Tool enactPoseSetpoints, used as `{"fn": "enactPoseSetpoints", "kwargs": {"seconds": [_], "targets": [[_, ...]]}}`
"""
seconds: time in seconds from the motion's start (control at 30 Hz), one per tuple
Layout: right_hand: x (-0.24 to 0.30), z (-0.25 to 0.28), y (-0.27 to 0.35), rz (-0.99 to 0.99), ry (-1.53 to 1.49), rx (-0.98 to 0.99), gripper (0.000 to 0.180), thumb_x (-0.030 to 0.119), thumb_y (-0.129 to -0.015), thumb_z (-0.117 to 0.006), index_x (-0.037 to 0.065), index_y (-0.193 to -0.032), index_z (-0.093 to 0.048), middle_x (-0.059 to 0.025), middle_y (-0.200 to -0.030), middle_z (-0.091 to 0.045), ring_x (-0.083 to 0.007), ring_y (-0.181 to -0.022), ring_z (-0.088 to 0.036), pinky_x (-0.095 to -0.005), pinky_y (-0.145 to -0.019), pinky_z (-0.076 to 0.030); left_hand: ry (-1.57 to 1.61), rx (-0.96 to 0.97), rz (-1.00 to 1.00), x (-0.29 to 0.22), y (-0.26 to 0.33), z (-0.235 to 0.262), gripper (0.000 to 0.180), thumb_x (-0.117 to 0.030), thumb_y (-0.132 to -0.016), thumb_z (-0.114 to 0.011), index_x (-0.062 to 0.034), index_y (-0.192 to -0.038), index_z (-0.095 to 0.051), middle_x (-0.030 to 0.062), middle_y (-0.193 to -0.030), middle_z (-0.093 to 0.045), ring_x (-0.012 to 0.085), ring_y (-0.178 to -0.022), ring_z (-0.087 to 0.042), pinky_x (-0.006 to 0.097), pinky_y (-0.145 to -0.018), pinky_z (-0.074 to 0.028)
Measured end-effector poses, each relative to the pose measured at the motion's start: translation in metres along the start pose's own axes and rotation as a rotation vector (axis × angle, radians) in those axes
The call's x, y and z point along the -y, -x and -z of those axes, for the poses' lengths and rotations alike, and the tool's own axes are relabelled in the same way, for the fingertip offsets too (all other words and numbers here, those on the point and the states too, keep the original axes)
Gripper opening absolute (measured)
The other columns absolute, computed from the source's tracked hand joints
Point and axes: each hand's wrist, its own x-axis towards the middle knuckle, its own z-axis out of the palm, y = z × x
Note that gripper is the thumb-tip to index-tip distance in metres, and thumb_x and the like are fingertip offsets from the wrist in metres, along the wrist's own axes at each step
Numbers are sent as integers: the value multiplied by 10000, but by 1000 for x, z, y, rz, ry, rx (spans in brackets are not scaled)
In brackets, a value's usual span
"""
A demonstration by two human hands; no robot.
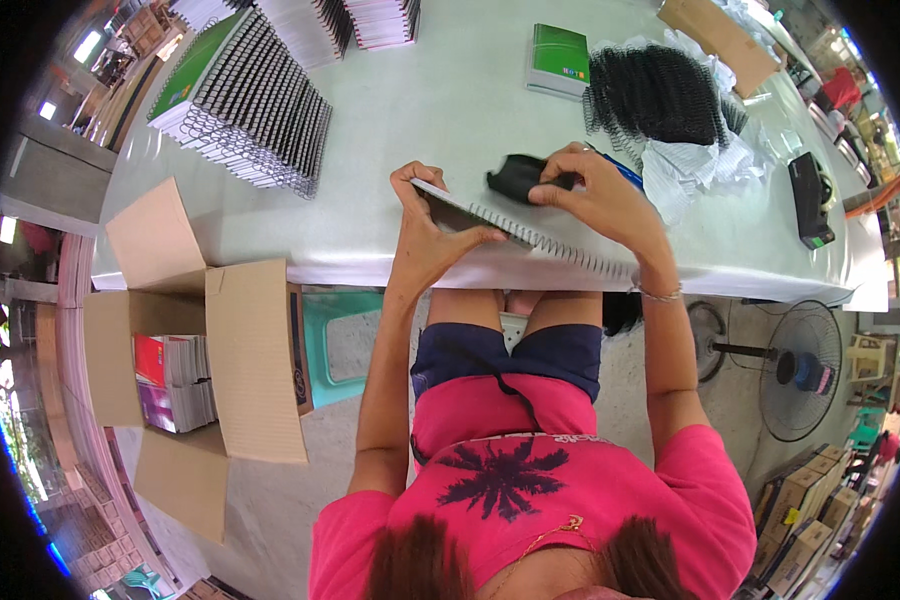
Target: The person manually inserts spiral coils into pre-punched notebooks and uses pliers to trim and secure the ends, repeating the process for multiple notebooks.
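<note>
My left hand (pixel 425 235) grips the left end of a spiral-bound notebook (pixel 530 240) that stands on edge at the near side of a white table (pixel 450 110), its black wire spine facing me. My right hand (pixel 595 190) is closed on a black tool (pixel 518 177) pressed against the notebook's top near its middle. A blue pen (pixel 622 170) pokes out just behind my right hand.
A long row of bound notebooks (pixel 255 95) lies at the far left. A green notebook (pixel 558 58), a heap of black wire coils (pixel 660 95) and white paper (pixel 690 165) lie at the right. An open cardboard box (pixel 185 360) of notebooks stands on the floor left; a fan (pixel 795 370) right.
</note>
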Motion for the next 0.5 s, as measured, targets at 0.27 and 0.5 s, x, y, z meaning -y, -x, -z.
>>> {"fn": "enactPoseSetpoints", "kwargs": {"seconds": [0.27, 0.5], "targets": [[-4, -3, 9, 25, -769, 195, 322, 304, -900, -726, 12, -1013, -650, -74, -1127, -641, -123, -1000, -557, -282, -905, -455, 46, 13, 46, -6, -5, -1, 1009, -205, -506, -988, -89, -1180, -246, 67, -1020, -374, 202, -967, -440, 341, -902, -408], [7, -1, 1, 119, -355, 137, 321, 303, -882, -743, 14, -990, -653, -56, -1067, -657, -129, -950, -571, -296, -880, -459, 88, 17, 117, -11, -3, -1, 1012, -153, -494, -988, -95, -1185, -250, 72, -1046, -371, 208, -992, -450, 342, -912, -407]]}}
